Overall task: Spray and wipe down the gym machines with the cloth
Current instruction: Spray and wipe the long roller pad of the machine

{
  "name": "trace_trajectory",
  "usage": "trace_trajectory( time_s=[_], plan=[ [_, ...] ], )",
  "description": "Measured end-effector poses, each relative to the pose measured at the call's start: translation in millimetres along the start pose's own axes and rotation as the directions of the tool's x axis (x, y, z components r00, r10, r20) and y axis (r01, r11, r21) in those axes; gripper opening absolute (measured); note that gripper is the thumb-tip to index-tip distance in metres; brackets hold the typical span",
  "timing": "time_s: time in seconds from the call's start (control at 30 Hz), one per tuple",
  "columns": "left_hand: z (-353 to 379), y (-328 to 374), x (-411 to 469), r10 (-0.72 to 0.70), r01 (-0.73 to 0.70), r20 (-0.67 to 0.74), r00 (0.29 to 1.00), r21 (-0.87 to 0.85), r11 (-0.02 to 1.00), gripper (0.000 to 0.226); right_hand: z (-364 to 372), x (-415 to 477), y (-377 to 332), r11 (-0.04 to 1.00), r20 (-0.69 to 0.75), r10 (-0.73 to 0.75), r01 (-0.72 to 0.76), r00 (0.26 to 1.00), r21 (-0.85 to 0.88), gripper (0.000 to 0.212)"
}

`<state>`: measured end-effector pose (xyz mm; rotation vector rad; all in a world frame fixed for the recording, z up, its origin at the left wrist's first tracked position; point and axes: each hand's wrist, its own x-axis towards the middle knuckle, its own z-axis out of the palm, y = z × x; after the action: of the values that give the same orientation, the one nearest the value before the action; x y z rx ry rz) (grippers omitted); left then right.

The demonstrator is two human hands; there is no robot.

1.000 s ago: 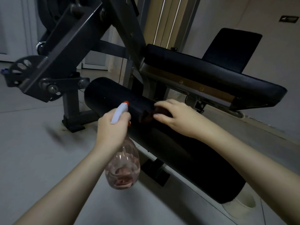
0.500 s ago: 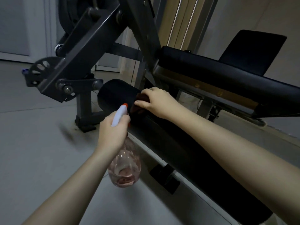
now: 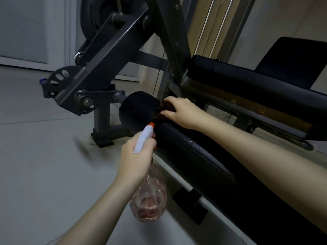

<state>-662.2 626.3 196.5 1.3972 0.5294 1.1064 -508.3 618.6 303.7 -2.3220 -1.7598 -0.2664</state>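
Note:
A long black foam roller pad [image 3: 185,156] of the gym machine runs from the centre to the lower right. My right hand [image 3: 180,112] presses a dark reddish cloth [image 3: 163,110] against the roller near its left end, fingers curled over the cloth. My left hand [image 3: 136,156] grips the neck of a clear spray bottle [image 3: 150,200] with pinkish liquid, its white and orange nozzle [image 3: 144,138] pointing up toward the roller. Wet droplets show on the pad [image 3: 192,142].
The machine's dark steel frame [image 3: 106,55] and pivot arm rise at left, standing on a foot [image 3: 102,137] on the tiled floor. A black padded bench [image 3: 247,80] lies behind the roller. Cables [image 3: 208,23] run upward at the back.
My right hand slid the cloth leftward along the roller toward its end. The left hand stayed beside the roller with the bottle, and the view came closer.

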Motion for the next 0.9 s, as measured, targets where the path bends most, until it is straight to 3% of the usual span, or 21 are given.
trace_trajectory(
  time_s=[0.2, 0.43, 0.53, 0.67, 0.9],
  plan=[
    [-2, -3, 2, 0.025, -0.025, -0.011, 1.0, 0.019, 0.999, 0.038, 5, 35, -11, 0.991, 0.06, 0.101, -0.106, 0.993, 0.084, 0.059],
    [-5, -14, 3, 0.034, -0.035, 0.041, 0.999, 0.002, 0.999, 0.009, 16, 43, -5, 0.999, -0.013, -0.049, 0.049, 0.999, -0.016, 0.048],
    [-7, -15, 7, 0.021, -0.021, 0.05, 0.999, -0.008, 1.0, 0.015, 21, 75, -18, 0.998, 0.002, -0.063, 0.063, 0.998, 0.013, 0.046],
    [-6, -17, 7, 0.035, -0.036, 0.062, 0.997, 0.014, 0.999, 0.005, 25, 112, -32, 0.996, 0.064, -0.039, 0.034, 0.997, 0.085, 0.047],
    [-3, -13, 9, 0.029, -0.029, 0.024, 0.999, 0.008, 1.0, 0.009, 19, 124, -35, 0.998, 0.125, -0.024, 0.016, 0.992, 0.062, 0.047]
  ],
)
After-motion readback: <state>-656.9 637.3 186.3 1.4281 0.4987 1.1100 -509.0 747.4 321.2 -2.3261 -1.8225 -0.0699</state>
